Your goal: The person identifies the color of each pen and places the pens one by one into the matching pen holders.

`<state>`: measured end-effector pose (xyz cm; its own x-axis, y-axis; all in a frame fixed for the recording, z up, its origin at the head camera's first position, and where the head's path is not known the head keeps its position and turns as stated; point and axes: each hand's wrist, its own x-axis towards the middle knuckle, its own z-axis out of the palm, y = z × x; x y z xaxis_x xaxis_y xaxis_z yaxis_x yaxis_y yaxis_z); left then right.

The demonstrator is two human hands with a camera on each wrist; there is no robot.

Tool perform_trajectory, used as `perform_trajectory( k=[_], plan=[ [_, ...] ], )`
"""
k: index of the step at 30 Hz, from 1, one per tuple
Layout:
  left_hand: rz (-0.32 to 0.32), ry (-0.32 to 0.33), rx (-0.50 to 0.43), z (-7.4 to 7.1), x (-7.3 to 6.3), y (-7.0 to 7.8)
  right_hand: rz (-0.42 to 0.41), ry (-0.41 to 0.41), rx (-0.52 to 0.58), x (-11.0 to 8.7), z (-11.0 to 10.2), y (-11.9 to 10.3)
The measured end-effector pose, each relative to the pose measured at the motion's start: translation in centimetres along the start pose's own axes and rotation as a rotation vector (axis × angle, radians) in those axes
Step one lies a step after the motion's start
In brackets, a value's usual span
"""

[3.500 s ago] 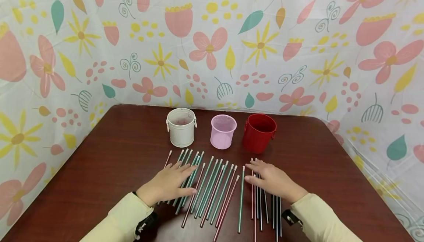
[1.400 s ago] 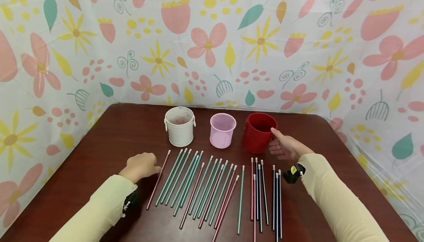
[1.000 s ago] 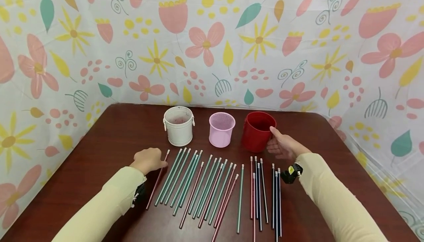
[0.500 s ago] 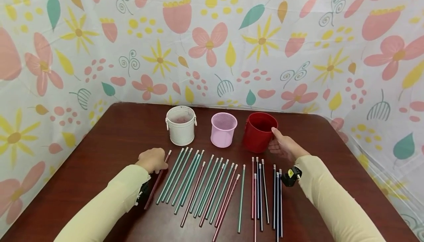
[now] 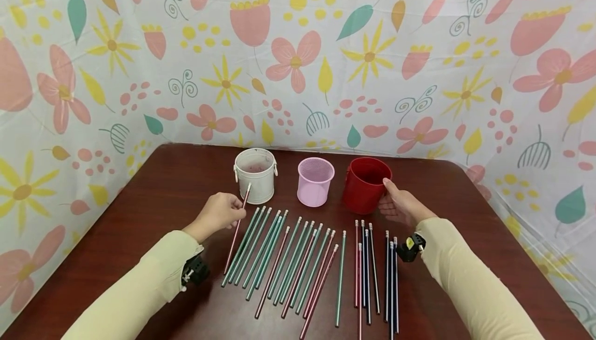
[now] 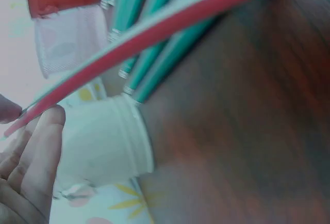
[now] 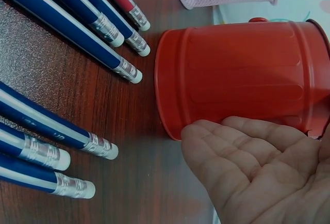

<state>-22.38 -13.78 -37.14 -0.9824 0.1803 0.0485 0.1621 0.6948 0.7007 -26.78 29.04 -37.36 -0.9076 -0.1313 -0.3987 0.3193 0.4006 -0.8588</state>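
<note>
My left hand [image 5: 221, 216] pinches a red pencil [image 5: 236, 236] between thumb and fingers. Its white eraser end points up in front of the white bucket [image 5: 255, 174], and its lower end slants down beside the green pencils [image 5: 251, 247]. In the left wrist view the red pencil [image 6: 139, 43] crosses the picture, held near one end. My right hand [image 5: 402, 205] rests against the red bucket [image 5: 364, 187], thumb at the rim. The right wrist view has its fingers [image 7: 227, 146] lying straight along the bucket's side.
A pink mesh cup [image 5: 314, 185] stands between the two buckets. Several green and red pencils lie in a row across the brown table [image 5: 186, 174]. Dark blue pencils [image 5: 390, 283] lie at the right, below the red bucket. A flowered cloth [image 5: 298, 60] hangs behind.
My left hand has moved from the row's middle to the leftmost red pencil, taken hold of it and raised its eraser end. My right hand has moved from the pencils to the red bucket.
</note>
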Motion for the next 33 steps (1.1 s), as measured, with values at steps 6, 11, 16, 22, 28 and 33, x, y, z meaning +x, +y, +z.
perform_trajectory(
  k=[6,11,16,22,28,33],
  plan=[
    [0.095,0.111,-0.042,-1.4,-0.3,1.8,-0.004,-0.007,0.023,-0.1,-0.1,0.0],
    [0.142,0.302,-0.033,-3.1,-0.5,3.0,-0.029,-0.026,0.004,0.0,-0.6,0.2],
    [0.148,0.463,-0.093,-4.6,-0.7,3.8,-0.013,-0.019,0.009,-0.1,-0.3,0.1],
    [0.164,0.590,-0.239,-5.8,-0.7,4.1,0.006,0.011,-0.003,-0.2,0.0,-0.1],
    [0.188,0.688,-0.291,-6.3,-0.3,4.1,-0.009,0.027,-0.048,0.1,-0.1,0.1],
    [0.180,0.703,-0.321,-6.6,0.2,4.3,-0.015,0.014,-0.048,-0.1,0.0,-0.1]
  ],
)
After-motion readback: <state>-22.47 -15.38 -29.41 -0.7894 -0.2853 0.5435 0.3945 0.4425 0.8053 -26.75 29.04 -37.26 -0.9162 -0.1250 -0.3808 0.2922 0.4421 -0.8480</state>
